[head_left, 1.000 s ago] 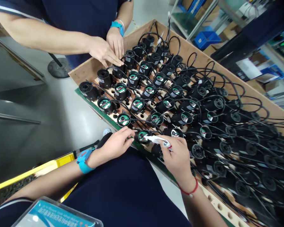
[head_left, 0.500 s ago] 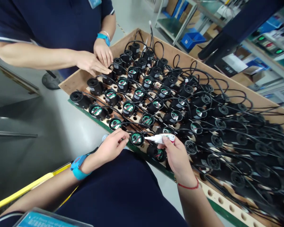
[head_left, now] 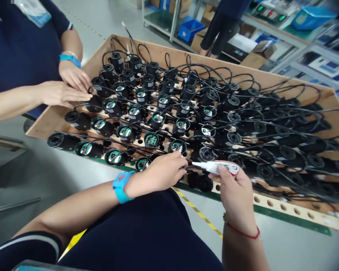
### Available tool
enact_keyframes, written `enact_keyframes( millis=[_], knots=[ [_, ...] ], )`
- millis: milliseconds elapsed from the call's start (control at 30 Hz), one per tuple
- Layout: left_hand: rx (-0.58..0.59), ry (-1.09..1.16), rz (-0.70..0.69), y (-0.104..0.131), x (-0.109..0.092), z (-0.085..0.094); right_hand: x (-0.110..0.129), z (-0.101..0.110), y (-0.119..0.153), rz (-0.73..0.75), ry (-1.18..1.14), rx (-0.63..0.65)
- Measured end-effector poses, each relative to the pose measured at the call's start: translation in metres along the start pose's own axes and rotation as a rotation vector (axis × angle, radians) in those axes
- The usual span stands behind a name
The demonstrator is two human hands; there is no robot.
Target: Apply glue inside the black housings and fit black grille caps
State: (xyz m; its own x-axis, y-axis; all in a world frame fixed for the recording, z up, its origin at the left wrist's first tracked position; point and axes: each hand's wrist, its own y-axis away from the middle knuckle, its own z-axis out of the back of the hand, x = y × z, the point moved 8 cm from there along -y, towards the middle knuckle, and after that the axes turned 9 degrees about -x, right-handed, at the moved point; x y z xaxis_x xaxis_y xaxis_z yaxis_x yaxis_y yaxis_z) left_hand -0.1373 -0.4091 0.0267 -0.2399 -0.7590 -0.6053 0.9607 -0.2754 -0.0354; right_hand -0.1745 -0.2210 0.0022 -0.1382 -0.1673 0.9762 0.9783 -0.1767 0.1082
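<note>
My right hand is wrapped round a white squeeze tube, its thin nozzle pointing left toward my left hand. My left hand is closed in a pinch just left of the nozzle tip, above the front row of housings. Whatever its fingertips hold, if anything, I cannot make out. A black cable passes close to them. Behind the left hand is a black cylindrical housing with its green circuit board exposed. Another open housing is partly covered by that hand. Below the tube lies a black housing.
A wooden crate holds many black housings with looping cables, seated among holed wooden strips. Across its left end, a co-worker's hands touch a housing. Another person stands behind the crate, near shelves and a blue bin.
The view has shifted to the right. Both my hands have moved right along the front row, the tube still in my right hand. The co-worker's hands stay at the same crate corner.
</note>
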Motion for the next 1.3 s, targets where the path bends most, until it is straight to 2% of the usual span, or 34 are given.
enact_keyframes(
  millis=[133, 267, 400, 500, 633, 800, 900, 1033, 1300],
  knots=[
    [0.088, -0.214, -0.052, -0.03, -0.002, -0.033, -0.009, 0.022, 0.008, -0.004, -0.03, -0.127],
    [0.174, -0.243, -0.07, -0.038, -0.002, -0.053, -0.017, 0.036, 0.014, -0.019, -0.036, -0.178],
    [0.167, -0.107, 0.025, -0.04, 0.003, -0.046, -0.022, 0.036, 0.02, -0.037, -0.016, -0.131],
    [0.137, 0.068, 0.111, -0.036, 0.01, -0.034, -0.018, 0.027, 0.025, 0.002, 0.044, -0.025],
    [0.104, 0.225, 0.179, -0.026, 0.021, -0.02, 0.004, 0.006, 0.03, 0.211, 0.236, 0.163],
    [0.104, 0.29, 0.185, -0.022, 0.024, -0.018, 0.041, -0.034, 0.048, 0.761, 0.577, 0.374],
    [0.108, 0.299, 0.191, -0.024, 0.025, -0.02, 0.051, -0.05, 0.055, 0.959, 0.686, 0.421],
    [0.085, 0.313, 0.15, -0.027, 0.025, -0.022, 0.055, -0.064, 0.058, 1.074, 0.762, 0.474],
    [0.08, 0.344, 0.143, -0.028, 0.027, -0.022, 0.059, -0.079, 0.063, 1.147, 0.816, 0.532]
  ],
)
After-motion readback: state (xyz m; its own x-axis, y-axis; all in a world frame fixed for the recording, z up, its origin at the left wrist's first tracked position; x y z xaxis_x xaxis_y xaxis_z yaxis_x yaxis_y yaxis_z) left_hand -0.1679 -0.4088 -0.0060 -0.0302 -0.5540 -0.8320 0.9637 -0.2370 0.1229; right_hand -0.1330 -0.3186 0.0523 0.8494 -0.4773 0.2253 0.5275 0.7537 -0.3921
